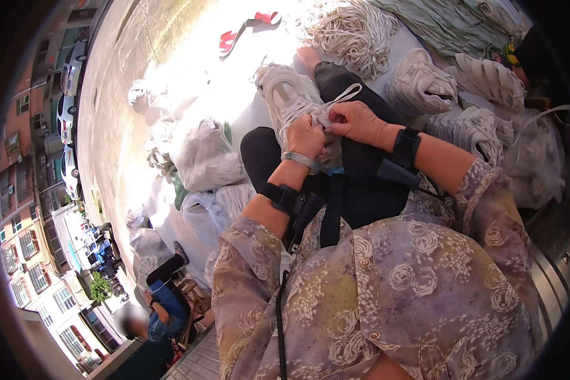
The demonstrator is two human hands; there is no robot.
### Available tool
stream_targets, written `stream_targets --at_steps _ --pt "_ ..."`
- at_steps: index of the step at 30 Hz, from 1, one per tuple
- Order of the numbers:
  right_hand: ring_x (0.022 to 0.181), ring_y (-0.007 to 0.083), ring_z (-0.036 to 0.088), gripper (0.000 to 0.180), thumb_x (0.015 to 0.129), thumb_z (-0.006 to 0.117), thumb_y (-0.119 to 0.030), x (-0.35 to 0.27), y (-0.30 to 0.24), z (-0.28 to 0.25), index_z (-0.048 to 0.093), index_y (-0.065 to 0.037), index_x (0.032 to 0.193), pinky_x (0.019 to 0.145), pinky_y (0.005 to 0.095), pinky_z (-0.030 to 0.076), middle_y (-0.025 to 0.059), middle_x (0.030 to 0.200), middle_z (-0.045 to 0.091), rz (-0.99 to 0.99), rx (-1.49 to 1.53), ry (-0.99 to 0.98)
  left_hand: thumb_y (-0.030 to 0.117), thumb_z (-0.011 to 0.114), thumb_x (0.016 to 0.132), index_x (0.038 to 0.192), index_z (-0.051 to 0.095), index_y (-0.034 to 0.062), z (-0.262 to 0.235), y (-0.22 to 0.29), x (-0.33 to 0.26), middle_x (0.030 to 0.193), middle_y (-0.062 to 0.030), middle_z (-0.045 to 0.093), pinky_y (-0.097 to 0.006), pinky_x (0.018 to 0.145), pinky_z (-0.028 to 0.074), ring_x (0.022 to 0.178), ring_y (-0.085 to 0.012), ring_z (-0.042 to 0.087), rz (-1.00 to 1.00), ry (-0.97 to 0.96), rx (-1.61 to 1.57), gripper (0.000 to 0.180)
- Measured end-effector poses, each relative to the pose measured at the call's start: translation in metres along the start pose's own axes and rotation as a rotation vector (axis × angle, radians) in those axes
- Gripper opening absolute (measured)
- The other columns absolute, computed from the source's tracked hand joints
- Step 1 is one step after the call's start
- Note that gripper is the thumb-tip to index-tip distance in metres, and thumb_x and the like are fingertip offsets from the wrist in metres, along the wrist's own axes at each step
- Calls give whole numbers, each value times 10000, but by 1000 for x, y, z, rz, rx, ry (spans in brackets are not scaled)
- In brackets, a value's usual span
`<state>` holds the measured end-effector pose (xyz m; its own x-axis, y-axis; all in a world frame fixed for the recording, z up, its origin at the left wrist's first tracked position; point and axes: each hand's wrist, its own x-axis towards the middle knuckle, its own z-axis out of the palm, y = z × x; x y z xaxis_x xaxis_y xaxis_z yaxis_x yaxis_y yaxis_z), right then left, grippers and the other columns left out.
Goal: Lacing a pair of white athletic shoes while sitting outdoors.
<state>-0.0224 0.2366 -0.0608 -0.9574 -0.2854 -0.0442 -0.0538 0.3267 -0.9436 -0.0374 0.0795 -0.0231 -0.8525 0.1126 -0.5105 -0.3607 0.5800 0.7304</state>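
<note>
A pale sneaker upper (284, 88) rests on my lap between my knees, its toe pointing away from me. My left hand (305, 137) is closed at its lacing, the fingers pinched on a white shoelace. Close beside it, my right hand (359, 123) pinches the same lacing between thumb and fingers. A loop of white shoelace (347, 93) stands up above the right hand. The fingertips nearly meet, and the exact spot they grip is partly hidden.
A heap of white laces (354, 38) lies ahead. Nested stacks of white uppers (421, 82) and a clear plastic bag (538, 158) are at my right. Filled plastic bags (209, 155) stand on the left. A red strappy item (250, 30) lies far ahead. Another person (164, 316) sits at lower left.
</note>
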Motion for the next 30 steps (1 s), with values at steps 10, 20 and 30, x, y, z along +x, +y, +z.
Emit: stream_targets --at_steps 10,20,30 --pt "668 255 604 231 654 695 -197 -5 -7 0 594 -19 760 623 327 459 122 699 608 60 77 -4 119 509 821 743 544 12 -55 10 -46 517 -35 517 -241 314 370 336 -111 465 -122 -207 249 138" --pt "602 82 516 302 698 723 -107 -3 -3 -4 534 -2 908 563 238 434 25 672 562 108 67 -22 155 525 852 744 539 25 -108 -67 -117 537 -36 540 -218 315 344 337 -92 449 -299 -108 -73 169" --pt "551 45 523 127 830 599 -134 -2 -13 -11 527 -47 890 469 195 437 -7 671 554 351 306 37 188 480 906 865 565 12 -144 -25 -95 661 -90 600 -180 389 393 409 -111 500 48 51 -622 200"
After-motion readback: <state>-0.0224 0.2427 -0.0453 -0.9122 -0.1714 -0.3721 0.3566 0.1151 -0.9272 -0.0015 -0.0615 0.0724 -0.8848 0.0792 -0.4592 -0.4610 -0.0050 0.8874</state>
